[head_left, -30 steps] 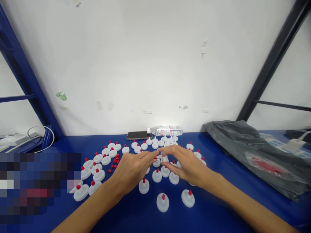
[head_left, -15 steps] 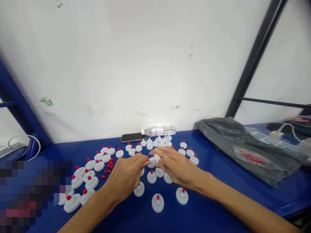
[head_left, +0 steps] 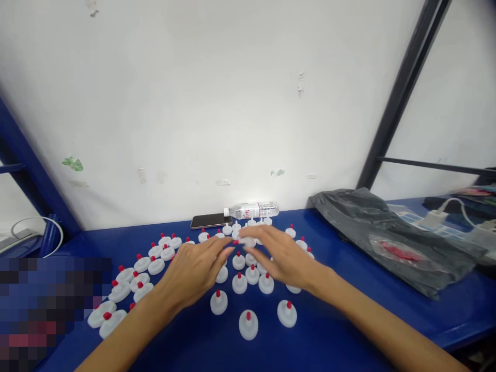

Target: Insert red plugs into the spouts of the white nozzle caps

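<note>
My right hand [head_left: 284,256] holds a white round cap with a red tip [head_left: 248,242] between thumb and fingers, tilted so the red tip points left. Just left of that tip is my left hand [head_left: 197,263], its thumb and fingers apart with nothing between them. Below and around both hands, several white caps with red tips stand upright on the blue table [head_left: 325,330], among them one at the front [head_left: 248,324]. Behind the hands, white caps without visible red tips [head_left: 227,229] are grouped near the bottle.
A clear plastic bottle [head_left: 253,210] and a dark phone [head_left: 209,221] lie by the wall. To the right are a grey plastic bag [head_left: 368,227], a packet of red pieces [head_left: 401,251] and a white plug with cable [head_left: 434,218]. More red-tipped caps [head_left: 120,291] stand at the left.
My left fingers have parted from the red tip and moved slightly left. The cap stays in my right hand, now with its red tip uncovered. The view has shifted slightly.
</note>
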The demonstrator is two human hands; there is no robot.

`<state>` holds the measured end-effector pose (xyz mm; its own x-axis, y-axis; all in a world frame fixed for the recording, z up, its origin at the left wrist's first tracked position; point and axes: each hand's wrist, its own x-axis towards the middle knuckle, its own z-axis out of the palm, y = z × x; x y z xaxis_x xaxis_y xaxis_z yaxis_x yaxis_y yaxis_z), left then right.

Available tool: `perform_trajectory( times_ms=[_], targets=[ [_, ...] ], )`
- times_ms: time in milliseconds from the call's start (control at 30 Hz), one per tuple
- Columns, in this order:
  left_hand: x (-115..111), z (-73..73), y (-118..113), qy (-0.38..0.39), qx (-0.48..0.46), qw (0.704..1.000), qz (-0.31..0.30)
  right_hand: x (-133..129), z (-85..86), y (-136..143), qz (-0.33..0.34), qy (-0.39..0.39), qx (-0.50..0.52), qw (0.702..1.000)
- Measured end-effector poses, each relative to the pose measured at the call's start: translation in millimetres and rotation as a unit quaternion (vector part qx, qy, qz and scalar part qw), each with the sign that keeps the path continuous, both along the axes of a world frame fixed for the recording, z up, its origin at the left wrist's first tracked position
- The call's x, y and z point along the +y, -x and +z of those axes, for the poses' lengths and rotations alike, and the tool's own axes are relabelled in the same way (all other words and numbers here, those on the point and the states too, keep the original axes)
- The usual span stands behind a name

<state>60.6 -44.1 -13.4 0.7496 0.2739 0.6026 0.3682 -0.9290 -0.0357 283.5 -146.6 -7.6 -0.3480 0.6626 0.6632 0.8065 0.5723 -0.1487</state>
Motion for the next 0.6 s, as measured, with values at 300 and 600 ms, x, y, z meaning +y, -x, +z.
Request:
perform_trajectory(
  times_ms=[300,600],
  targets=[
    [50,27.3,39,0.056,0.148,0.956,0.248,27,2.0,-97,-0.234,-0.003,0.045,0.971],
    [53,24.5,47,0.102,0.236,0.923,0.287,36,-11.5,-117,-0.311,0.071,0.041,0.947]
  ],
)
